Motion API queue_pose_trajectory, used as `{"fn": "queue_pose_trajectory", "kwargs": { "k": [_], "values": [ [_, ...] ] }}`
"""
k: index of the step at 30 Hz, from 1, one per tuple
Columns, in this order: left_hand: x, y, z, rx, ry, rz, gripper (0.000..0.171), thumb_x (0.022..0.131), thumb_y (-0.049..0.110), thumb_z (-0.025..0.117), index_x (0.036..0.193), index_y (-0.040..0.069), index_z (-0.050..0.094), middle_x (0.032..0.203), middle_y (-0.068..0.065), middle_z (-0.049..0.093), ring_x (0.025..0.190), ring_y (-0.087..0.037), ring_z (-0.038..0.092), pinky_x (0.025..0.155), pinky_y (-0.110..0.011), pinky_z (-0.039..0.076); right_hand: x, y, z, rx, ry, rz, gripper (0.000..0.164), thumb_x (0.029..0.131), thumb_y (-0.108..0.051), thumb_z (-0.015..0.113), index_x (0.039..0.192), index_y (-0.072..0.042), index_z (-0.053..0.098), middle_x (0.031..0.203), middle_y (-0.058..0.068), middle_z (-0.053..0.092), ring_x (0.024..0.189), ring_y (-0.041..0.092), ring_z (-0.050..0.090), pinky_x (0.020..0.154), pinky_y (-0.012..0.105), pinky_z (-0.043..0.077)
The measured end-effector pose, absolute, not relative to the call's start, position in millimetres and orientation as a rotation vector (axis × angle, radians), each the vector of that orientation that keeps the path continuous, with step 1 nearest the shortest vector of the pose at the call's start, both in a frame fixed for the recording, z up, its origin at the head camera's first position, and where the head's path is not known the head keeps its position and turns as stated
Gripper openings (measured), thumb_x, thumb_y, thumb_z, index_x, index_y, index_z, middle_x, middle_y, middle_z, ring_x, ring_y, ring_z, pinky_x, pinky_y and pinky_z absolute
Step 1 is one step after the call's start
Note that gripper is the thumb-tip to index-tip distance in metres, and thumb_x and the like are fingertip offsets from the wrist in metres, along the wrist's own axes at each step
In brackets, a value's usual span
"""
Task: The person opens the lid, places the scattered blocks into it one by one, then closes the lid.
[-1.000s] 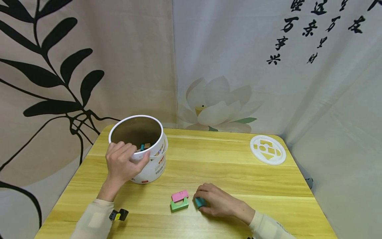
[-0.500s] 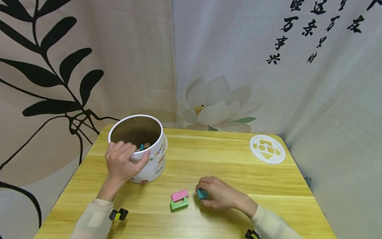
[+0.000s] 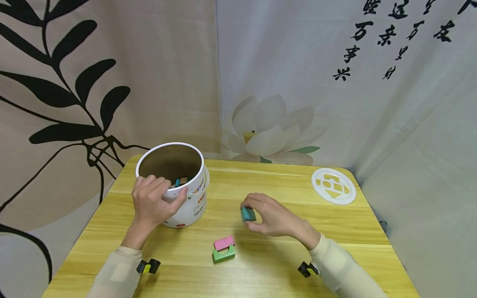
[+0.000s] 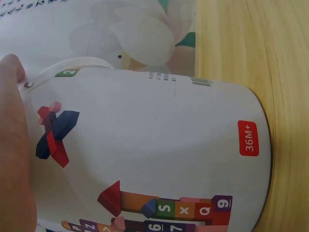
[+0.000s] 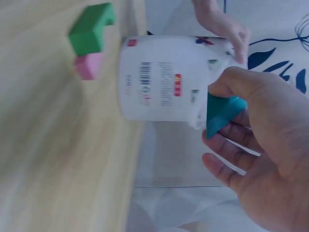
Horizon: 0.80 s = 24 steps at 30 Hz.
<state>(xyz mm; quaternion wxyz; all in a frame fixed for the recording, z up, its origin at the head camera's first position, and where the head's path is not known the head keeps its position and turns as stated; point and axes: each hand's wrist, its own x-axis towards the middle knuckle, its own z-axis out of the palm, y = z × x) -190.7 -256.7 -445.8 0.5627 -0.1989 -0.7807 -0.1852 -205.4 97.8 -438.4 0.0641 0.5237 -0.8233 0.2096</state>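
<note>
At the table's left stands a white bucket, its rim gripped by my left hand, thumb outside at the front right. A few blocks show low inside it; the rest of its contents is hidden. My right hand pinches a teal block between thumb and fingers, held above the table to the right of the bucket. In the right wrist view the teal block looks wedge-like. Nearer me, a pink block lies against a green arch block.
A round white disc with shaped cut-outs lies at the back right of the wooden table. Printed curtains hang behind the table and along its right side. The bucket's handle hangs at its right.
My right hand has lifted the teal block off the table and carried it away from me, towards the back. The left hand and bucket stay put.
</note>
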Motion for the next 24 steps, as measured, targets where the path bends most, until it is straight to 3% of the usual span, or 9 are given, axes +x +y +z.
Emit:
{"fn": "queue_pose_trajectory", "kwargs": {
  "k": [8, 24],
  "values": [
    [-190, -256, -445, -0.465, -1.841, -0.432, 0.046, 0.075, 0.043, 0.066, 0.05, 0.011, 0.046, 0.044, -0.002, 0.046, 0.046, -0.023, 0.04, 0.054, -0.047, 0.03, -227, 79, -408, 1.603, -2.326, 0.799, 0.024, 0.085, -0.016, 0.073, 0.106, -0.008, 0.065, 0.092, -0.006, 0.058, 0.085, 0.009, 0.055, 0.076, 0.024, 0.051],
    [-190, -256, -444, -0.467, -1.843, -0.421, 0.045, 0.076, 0.043, 0.066, 0.05, 0.012, 0.044, 0.044, -0.001, 0.044, 0.046, -0.023, 0.039, 0.054, -0.046, 0.03, -266, 8, -353, 1.573, -2.149, 0.902, 0.029, 0.083, -0.017, 0.072, 0.108, -0.003, 0.067, 0.092, -0.003, 0.059, 0.085, 0.007, 0.055, 0.076, 0.021, 0.05]
  ]
}}
